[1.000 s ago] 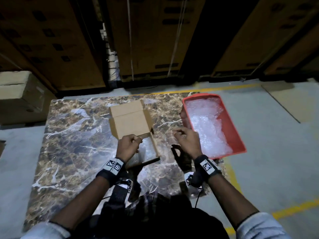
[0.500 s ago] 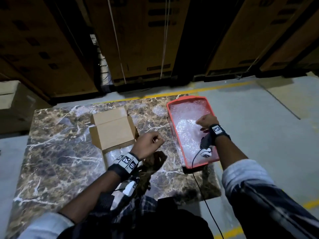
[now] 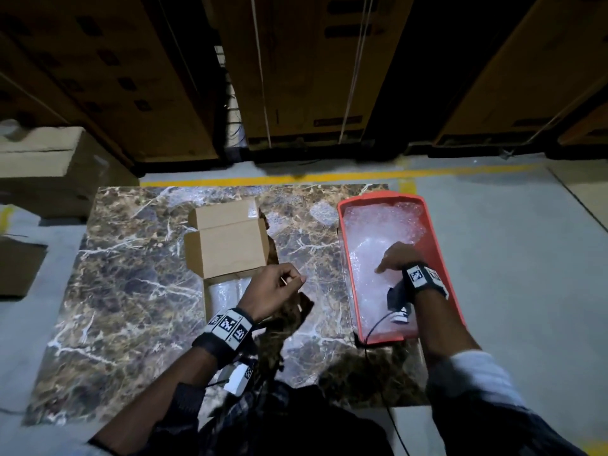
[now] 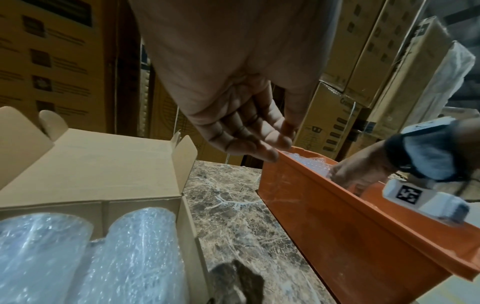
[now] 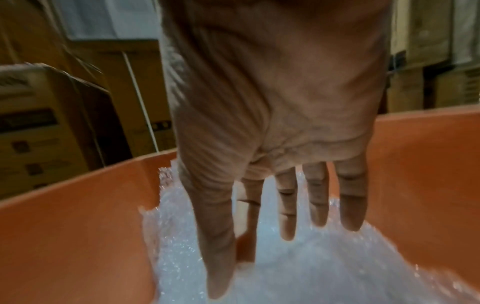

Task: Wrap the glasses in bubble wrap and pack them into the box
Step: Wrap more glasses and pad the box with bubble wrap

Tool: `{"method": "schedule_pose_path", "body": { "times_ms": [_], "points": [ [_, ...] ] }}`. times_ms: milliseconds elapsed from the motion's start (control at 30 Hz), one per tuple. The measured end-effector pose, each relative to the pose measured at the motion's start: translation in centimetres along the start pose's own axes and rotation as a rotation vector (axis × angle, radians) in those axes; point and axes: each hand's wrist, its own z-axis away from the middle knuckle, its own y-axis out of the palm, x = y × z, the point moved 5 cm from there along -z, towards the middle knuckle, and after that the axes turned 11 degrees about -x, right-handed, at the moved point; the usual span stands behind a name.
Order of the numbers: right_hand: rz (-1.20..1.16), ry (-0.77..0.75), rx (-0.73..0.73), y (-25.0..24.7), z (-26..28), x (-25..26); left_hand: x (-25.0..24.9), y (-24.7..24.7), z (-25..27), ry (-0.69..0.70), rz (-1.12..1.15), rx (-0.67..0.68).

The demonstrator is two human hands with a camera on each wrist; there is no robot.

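Observation:
An open cardboard box (image 3: 227, 248) lies on the marble table (image 3: 131, 291). Two glasses rolled in bubble wrap (image 4: 135, 246) lie side by side in it (image 3: 227, 292). My left hand (image 3: 274, 289) hovers by the box's right edge, fingers loosely curled (image 4: 249, 142), holding nothing. My right hand (image 3: 393, 258) reaches into the red tray (image 3: 437, 258), its straight fingers (image 5: 288, 216) spread over the loose bubble wrap (image 5: 311, 267) inside. The same wrap shows in the head view (image 3: 381, 232).
Large stacked cartons (image 3: 296, 60) stand behind the table. A smaller carton (image 3: 42, 166) sits on the floor at the left. Yellow floor tape (image 3: 329, 177) runs past the table's far edge. A cable hangs from my right wrist camera (image 3: 399, 312).
My right hand left the box and went into the red tray, onto the bubble wrap. My left hand let go of the box and now hovers beside it.

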Motion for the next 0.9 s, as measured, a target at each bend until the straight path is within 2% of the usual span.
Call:
{"method": "schedule_pose_path", "body": {
  "times_ms": [100, 267, 467, 567, 700, 800, 900],
  "points": [
    [-0.144, -0.058, -0.084, -2.1, 2.8, 0.2, 0.3, -0.2, 0.1, -0.021, 0.019, -0.021],
    [-0.536, -0.126, -0.358, -5.1, 8.0, 0.1, -0.1, 0.2, 0.5, -0.019, 0.078, 0.006],
    [-0.707, -0.164, -0.534, -7.2, 13.0, 1.4, -1.6, -1.0, 0.8, 0.070, 0.066, 0.037],
    [-0.919, -0.286, -0.455, -7.7, 15.7, 3.7, -1.9, -2.5, 0.8, 0.083, 0.135, -0.017],
    [-1.122, -0.510, -0.302, -8.1, 20.4, 8.3, -2.5, -5.1, 1.2, 0.008, 0.419, -0.037],
    [-1.212, -0.574, -0.142, -6.9, 22.8, 11.7, -2.7, -7.3, 1.8, 0.028, 0.577, 0.001],
    [-1.219, -0.561, -0.029, -4.6, 24.0, 14.4, -3.0, -9.2, 2.9, 0.026, 0.691, 0.033]
  ]
}}
